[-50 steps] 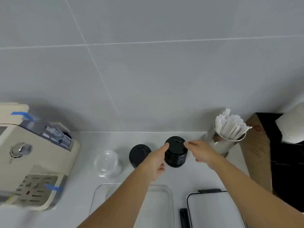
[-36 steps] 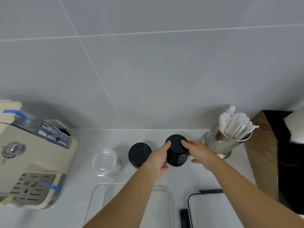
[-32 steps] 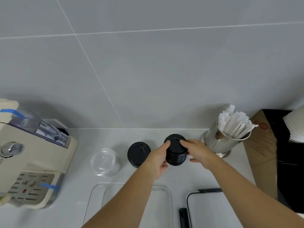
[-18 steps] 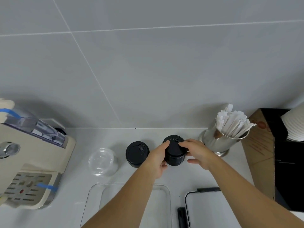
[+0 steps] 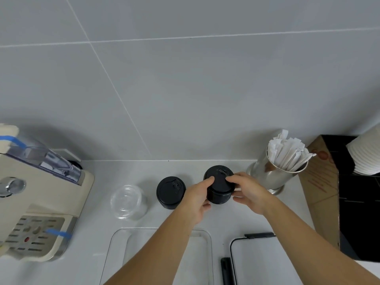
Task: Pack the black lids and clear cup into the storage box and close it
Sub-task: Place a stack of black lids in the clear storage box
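Note:
Two stacks of black lids stand near the back of the white counter. Both my hands grip the taller right stack (image 5: 219, 185): my left hand (image 5: 197, 199) presses its left side with the thumb on top, my right hand (image 5: 248, 191) holds its right side with fingers on the top lid. The shorter left stack (image 5: 170, 192) stands free beside my left hand. A clear cup (image 5: 128, 201) stands further left. The open clear storage box (image 5: 115, 243) lies at the front under my left forearm. Its flat lid with black clips (image 5: 259, 235) lies to the right.
A cream coffee machine (image 5: 39, 202) fills the left side. A steel cup of paper-wrapped sticks (image 5: 281, 171) stands close to my right hand. A brown and black box (image 5: 329, 192) with stacked white cups (image 5: 366, 155) is at the right edge. The tiled wall is behind.
Both hands closed in on the right stack of black lids; the right hand's fingers moved onto its top. The stack stays on the counter. The view drifted slightly.

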